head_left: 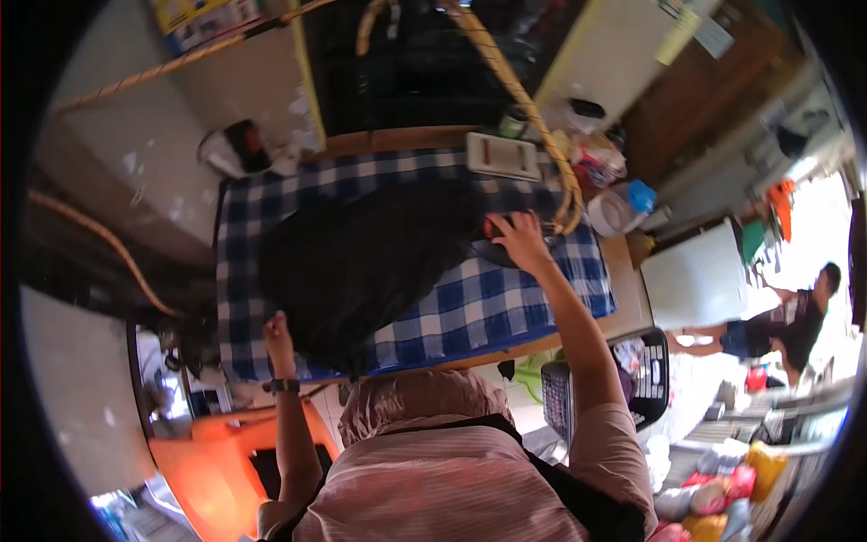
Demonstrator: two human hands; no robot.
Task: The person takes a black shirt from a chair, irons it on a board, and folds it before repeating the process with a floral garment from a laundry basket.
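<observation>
A black garment (370, 257) lies spread over a blue and white checked cloth (506, 303). My right hand (521, 239) is closed on the handle of a dark iron with a red part (491, 254), just right of the garment. The iron rests on the checked cloth, and a yellow-orange cord (569, 176) hangs down beside it. At the garment's near left edge, my left hand (278, 339) is held with its fingers drawn together on the black fabric. Its fingertips are small and partly hard to make out.
A white tray-like object (503, 156) lies at the cloth's far edge. On the right stand a white container with a blue top (614, 210) and a black basket (646, 379). An orange chair (217, 470) is at my left. Another person (786, 321) is off to the right.
</observation>
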